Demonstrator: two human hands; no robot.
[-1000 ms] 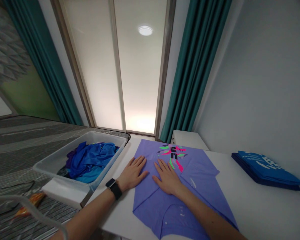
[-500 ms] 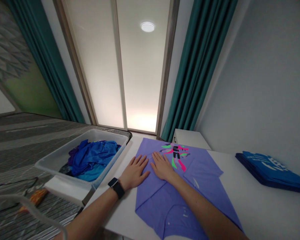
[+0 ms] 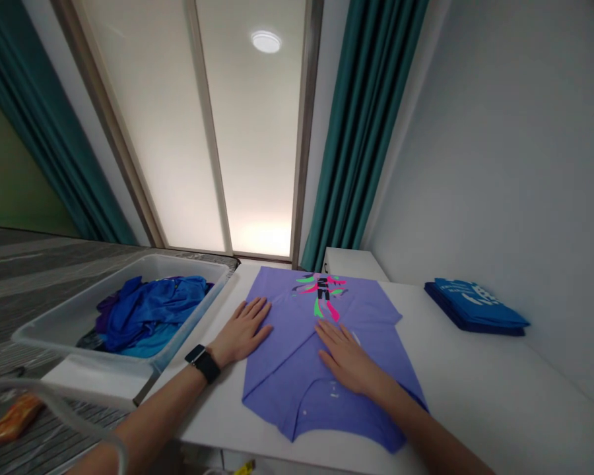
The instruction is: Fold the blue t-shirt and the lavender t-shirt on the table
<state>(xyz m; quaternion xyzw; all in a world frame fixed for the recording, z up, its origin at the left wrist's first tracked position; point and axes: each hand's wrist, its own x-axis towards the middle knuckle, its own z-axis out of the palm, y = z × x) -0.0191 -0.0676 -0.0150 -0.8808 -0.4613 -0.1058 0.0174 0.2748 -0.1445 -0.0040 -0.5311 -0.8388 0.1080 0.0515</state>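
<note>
Left hand point(image 3: 241, 331): spread, over shirt point(image 3: 290, 353) edge.
Right hand point(image 3: 349, 361): spread atop.
Shirt: probably light, soft; grip edge beyond hands.

Probably a home; curtains point(image 3: 363, 132) and frosted panels point(image 3: 260, 152) show it.

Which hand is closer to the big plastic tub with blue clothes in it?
The left. The left hand is just to the right of the plastic tub, at the purple shirt's edge; the right hand is farther right, on the shirt.
</note>
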